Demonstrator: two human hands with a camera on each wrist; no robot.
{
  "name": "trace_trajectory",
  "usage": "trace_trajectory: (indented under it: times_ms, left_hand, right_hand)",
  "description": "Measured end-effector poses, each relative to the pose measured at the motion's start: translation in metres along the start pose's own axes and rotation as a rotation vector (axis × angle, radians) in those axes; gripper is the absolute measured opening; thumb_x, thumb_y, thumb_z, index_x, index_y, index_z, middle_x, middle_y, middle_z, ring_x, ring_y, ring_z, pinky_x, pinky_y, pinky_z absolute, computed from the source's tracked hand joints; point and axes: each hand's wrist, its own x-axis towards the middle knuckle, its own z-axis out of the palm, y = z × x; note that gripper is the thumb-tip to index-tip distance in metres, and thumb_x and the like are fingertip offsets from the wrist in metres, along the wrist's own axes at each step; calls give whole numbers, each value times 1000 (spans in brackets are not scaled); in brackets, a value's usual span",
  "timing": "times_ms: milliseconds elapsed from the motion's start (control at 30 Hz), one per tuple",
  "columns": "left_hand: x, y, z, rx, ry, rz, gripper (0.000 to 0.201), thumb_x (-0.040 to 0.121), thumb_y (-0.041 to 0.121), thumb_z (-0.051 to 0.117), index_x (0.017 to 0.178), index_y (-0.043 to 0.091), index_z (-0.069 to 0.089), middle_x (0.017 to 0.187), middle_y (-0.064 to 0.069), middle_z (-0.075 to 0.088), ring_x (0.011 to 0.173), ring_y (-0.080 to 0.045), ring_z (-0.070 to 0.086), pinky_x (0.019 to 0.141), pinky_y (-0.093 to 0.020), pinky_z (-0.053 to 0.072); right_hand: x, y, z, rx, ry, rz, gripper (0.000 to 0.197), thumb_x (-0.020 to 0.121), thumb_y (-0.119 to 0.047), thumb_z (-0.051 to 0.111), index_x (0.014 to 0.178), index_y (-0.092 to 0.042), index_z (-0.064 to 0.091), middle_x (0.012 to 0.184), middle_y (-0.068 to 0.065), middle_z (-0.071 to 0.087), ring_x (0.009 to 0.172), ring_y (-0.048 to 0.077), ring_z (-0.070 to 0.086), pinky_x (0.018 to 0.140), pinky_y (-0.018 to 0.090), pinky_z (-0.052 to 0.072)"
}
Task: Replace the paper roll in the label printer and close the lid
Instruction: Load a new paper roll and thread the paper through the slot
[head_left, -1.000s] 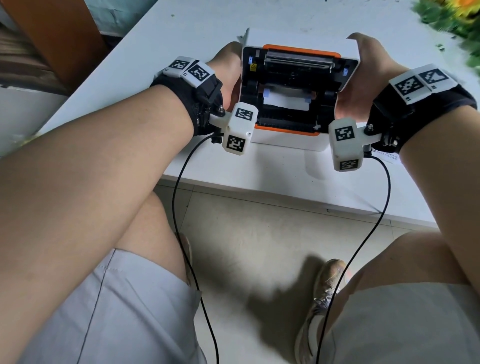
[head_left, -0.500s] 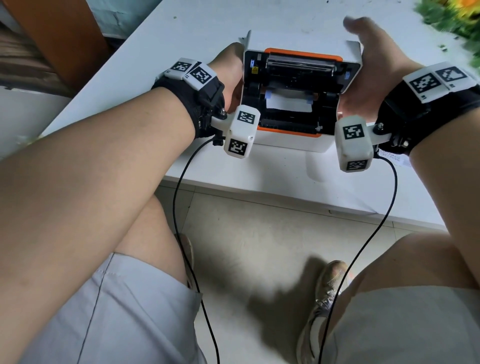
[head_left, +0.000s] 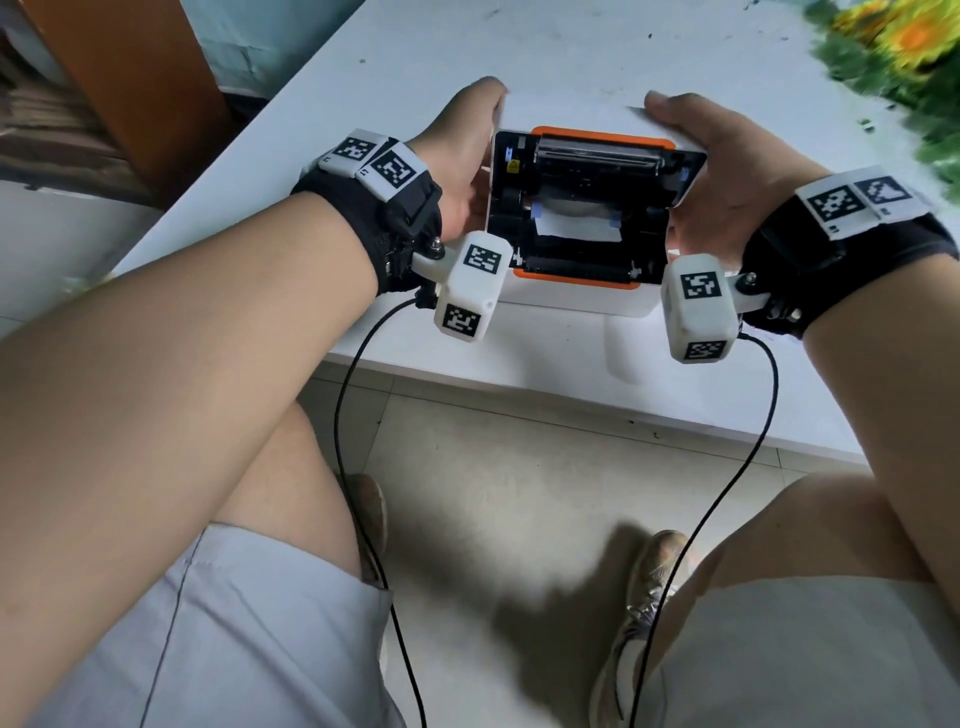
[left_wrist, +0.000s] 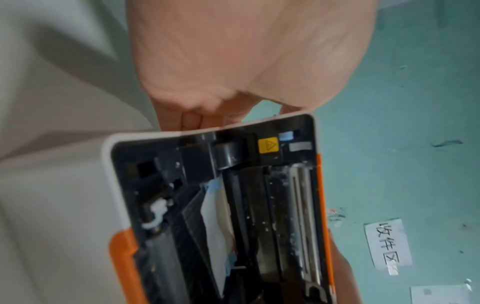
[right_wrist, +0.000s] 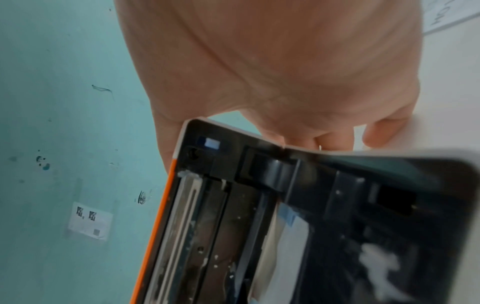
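While apparently half-shut, lid (head_left: 597, 156) between hands.

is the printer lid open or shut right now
Open: the lid stands raised, baring the black paper bay; the left hand and right hand flank it.

Even daylight, soft shadows, blur at the edges

The head view is evenly and brightly lit, and soft shadows are cast on the floor (head_left: 519, 571) under the table (head_left: 597, 57); the flowers (head_left: 904, 47) at the top right corner are smeared by blur and stretched by the wide lens. Both wrist views are softened by motion blur, the palms being close and out of focus
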Motion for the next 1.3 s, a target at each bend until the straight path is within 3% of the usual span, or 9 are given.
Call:
trace_trajectory:
  times_ms: [67,133,200,367,700,933,1100,1200,1300]
  left_hand:
    - [1,0,-2,60,-41,22,78,81,71,61,140,19,58,149,-9,59,125,-36,65,95,-49,58]
    - [-2,-4,3,116,-120,86,93,78,76,66,157,31,47,166,-11,42,137,-31,59,98,-42,56]
    - [-5,-8,6,155,-141,162,84,86,67,66,157,25,49,164,-14,45,131,-26,63,91,-37,58]
    - [0,-10,12,127,-54,264,90,71,70,77,146,22,60,160,-7,52,148,-29,48,122,-54,37]
    - [22,-10,15,172,50,209,66,62,77,72,108,29,65,123,-8,72,121,-32,70,109,-55,51]
    - [12,-9,15,158,-5,215,50,79,67,68,109,27,71,102,-1,78,94,-23,77,84,-38,58]
    - [7,-10,18,193,20,178,88,68,78,71,137,24,67,142,-9,67,121,-27,69,102,-43,54]
    - [-1,-8,20,184,18,179,44,88,68,63,107,29,71,107,-1,77,89,-21,74,88,-36,57]
    - [-8,-6,19,171,2,140,35,95,64,59,106,33,70,99,4,76,74,-16,75,76,-31,58]
  right_hand:
    - [1,3,1,55,13,-6,39,82,-44,85,115,-27,73,140,12,72,122,42,72,107,61,52]
    - [1,5,1,93,17,-2,41,79,-42,87,115,-27,74,138,13,73,124,42,71,108,62,51]
    - [-3,6,4,120,-1,11,39,81,-43,85,115,-27,75,137,12,74,123,41,72,108,61,51]
    - [-5,7,9,152,45,-1,59,78,-47,85,129,-19,76,136,13,75,122,37,74,109,59,51]
    - [3,6,15,165,-4,-29,65,96,-53,65,147,-13,63,114,15,78,92,31,80,91,50,63]
    - [8,6,11,101,26,-8,46,94,-58,64,104,-14,74,103,10,70,91,27,63,90,38,57]
    - [7,6,11,120,51,-99,37,98,-47,66,80,-19,81,90,10,79,71,29,77,64,35,63]
    - [10,7,9,102,53,-115,36,96,-49,68,73,-25,81,97,9,74,78,28,70,72,33,60]
    - [7,7,11,112,32,-101,38,97,-50,66,73,-25,83,91,8,78,76,29,77,75,35,63]
